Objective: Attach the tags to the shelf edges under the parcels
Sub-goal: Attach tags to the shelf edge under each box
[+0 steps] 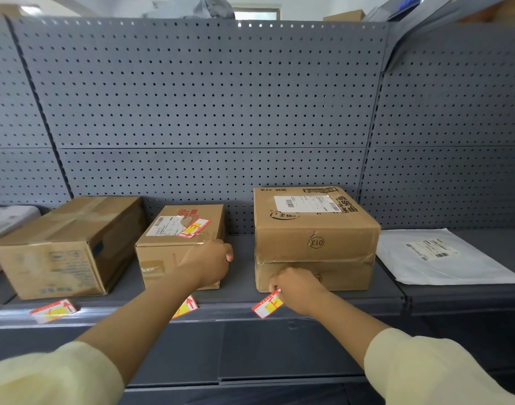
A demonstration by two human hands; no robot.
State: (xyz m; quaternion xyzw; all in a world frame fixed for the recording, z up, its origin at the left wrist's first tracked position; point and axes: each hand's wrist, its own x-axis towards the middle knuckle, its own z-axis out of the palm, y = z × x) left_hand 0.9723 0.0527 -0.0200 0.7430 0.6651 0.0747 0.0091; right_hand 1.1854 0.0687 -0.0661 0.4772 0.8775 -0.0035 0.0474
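Pale soft sleeves (425,372), glossy rectangular tag (267,307).

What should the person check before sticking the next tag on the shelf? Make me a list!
1. Tag pinched in the right hand: ok.
2. Tag lined up under the big box: ok.
3. Tag pressed flat on the shelf edge: not ok, it is tilted.
4. Left hand steadying the middle box: ok, it rests on it.
5. White mailer has a tag below: not ok, none shows.
6. Spare tags ready: cannot tell.
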